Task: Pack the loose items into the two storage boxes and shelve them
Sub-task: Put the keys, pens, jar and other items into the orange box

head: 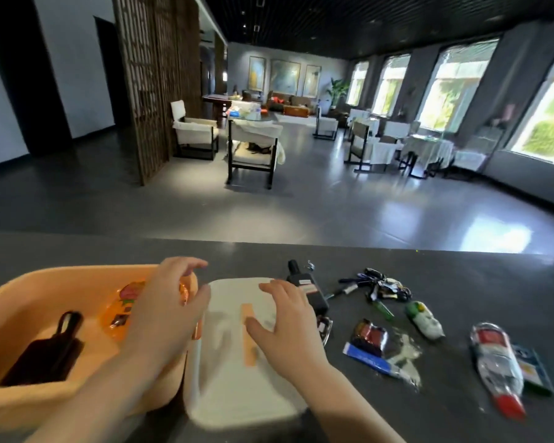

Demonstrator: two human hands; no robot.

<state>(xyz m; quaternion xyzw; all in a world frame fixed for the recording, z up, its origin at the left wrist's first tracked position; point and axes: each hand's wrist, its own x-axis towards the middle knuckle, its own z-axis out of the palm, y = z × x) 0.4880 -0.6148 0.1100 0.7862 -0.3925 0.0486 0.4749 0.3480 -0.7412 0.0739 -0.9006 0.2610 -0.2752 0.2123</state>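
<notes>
Lying lengthwise away from the person, white box (237, 372) under right hand (285, 327).

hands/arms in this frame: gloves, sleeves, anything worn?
Both bare. The left hand and right hand wear no gloves, and no rings show on the fingers. Both forearms are uncovered to the frame edge: no sleeve, watch or wristband in view. Slight motion blur.

Lounge or restaurant hall: cloth-covered dining tables (426, 148), armchairs (253, 148), sofas (296, 105), wall paintings (284, 76).
</notes>
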